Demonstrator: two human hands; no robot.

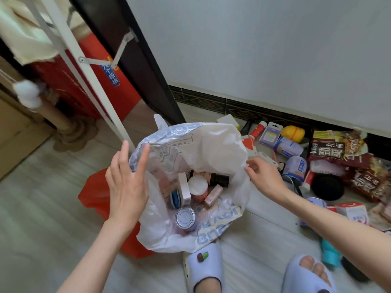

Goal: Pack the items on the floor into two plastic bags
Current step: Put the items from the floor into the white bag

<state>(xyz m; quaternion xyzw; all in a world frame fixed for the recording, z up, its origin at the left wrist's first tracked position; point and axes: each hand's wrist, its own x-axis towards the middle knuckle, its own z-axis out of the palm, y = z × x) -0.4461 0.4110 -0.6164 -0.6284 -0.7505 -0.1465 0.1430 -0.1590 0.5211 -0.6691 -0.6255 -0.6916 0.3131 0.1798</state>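
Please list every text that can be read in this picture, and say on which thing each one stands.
"核桃": blue label on the red box.
"劲爽面": dark noodle packet.
White bag: blue print, crumpled, not readable.
Can, boxes, bottles: print too small or blurred.

White printed bag [213, 144] stands open on the floor before me, holding a tin [185, 216], white-lidded jar [198, 185] and small boxes [184, 190]; red bag [95, 193] lies flat under its left side; unpacked items [317, 161] scattered right along the wall.
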